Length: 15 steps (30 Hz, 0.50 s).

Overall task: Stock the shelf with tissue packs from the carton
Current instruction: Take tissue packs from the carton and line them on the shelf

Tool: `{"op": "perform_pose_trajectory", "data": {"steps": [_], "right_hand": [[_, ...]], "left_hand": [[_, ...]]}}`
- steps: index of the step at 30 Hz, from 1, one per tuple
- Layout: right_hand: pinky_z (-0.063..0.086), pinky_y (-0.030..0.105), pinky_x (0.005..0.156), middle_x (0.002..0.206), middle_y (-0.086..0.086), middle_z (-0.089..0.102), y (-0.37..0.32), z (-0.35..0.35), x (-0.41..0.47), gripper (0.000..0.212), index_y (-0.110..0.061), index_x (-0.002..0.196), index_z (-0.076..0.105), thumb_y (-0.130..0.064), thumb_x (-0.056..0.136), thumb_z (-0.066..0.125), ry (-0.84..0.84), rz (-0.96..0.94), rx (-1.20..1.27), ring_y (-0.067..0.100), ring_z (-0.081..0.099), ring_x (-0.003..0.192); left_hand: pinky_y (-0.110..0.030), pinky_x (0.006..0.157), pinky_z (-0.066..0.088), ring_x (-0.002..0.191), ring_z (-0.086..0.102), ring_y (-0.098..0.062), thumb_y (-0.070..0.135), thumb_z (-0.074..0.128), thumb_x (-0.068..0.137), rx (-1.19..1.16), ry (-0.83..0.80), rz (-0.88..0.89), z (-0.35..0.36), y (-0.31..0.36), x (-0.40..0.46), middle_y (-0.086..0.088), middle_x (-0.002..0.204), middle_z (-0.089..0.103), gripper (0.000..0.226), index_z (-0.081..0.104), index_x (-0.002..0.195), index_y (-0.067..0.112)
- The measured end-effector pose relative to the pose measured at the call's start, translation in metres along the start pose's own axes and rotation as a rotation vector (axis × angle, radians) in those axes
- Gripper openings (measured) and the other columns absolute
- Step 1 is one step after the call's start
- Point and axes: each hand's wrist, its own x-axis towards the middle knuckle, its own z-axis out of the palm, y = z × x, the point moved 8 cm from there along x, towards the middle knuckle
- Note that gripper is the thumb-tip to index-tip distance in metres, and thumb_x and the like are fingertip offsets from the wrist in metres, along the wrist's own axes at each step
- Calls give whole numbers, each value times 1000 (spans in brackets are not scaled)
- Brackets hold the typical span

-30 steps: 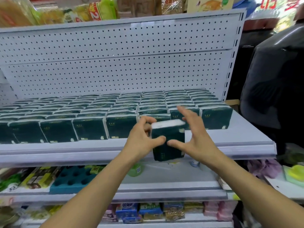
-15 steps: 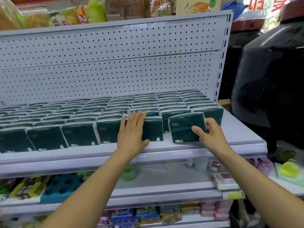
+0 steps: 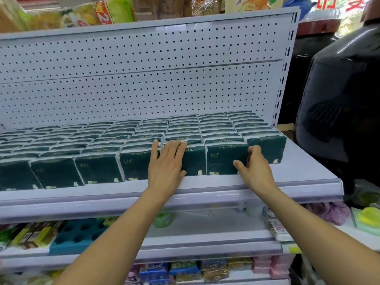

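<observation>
A white shelf (image 3: pixel 298 171) holds rows of dark green tissue packs (image 3: pixel 98 140) standing upright. In the front row, one tissue pack (image 3: pixel 224 159) stands just left of the right hand (image 3: pixel 255 171), gripped between thumb on its front and fingers curled round its right side. The left hand (image 3: pixel 166 165) lies flat, fingers straight, against the neighbouring pack (image 3: pixel 193 161) to its left.

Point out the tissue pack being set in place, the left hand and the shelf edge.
Tissue pack (image 3: pixel 224 159), head view: dark green front face.
Left hand (image 3: pixel 167 163), head view: back of the hand.
Shelf (image 3: pixel 205 183), head view: bare front lip.
</observation>
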Motion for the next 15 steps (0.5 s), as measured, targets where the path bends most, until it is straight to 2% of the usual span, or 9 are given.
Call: {"op": "perform_pose_trajectory", "data": {"steps": [5,8,11,13,15], "right_hand": [[48,39,84,118,8,56,5,5,-2,38,-13,120,41,-26,92,64,-72,32,59,25,56,101],[46,43,96,136,7,48,7,0,-13,54,-13,136,37,-28,91,63,-52,-1,39,24,50,118],[34,41,106,149,8,36,-9,-11,-37,61,-13,147,33,-29,94,60,68,-200,-154,26,35,135],[28,43,113,155,7,30,-25,-6,-59,61,-16,149,34,-29,95,58,69,-367,-192,27,27,142],[25,46,116,157,6,28,-40,5,-81,60,-18,150,34,-32,96,54,51,-511,-203,27,25,145]], "left_hand": [[-54,122,-2,148,26,-23,46,67,88,-31,-45,-18,0,2,1,-2,157,31,86,22,156,20],[-56,122,3,148,27,-25,50,65,87,-82,2,-41,-8,3,-5,-5,157,36,86,25,155,16],[-56,121,10,144,35,-28,53,54,91,-159,134,-56,-29,7,-24,-5,151,45,78,29,154,15],[-53,121,13,140,40,-29,55,43,93,-250,196,-82,-44,11,-45,-4,144,51,74,27,154,16],[-53,120,19,136,45,-25,53,43,95,-338,227,-89,-54,16,-70,-2,139,54,71,27,154,18]]}}
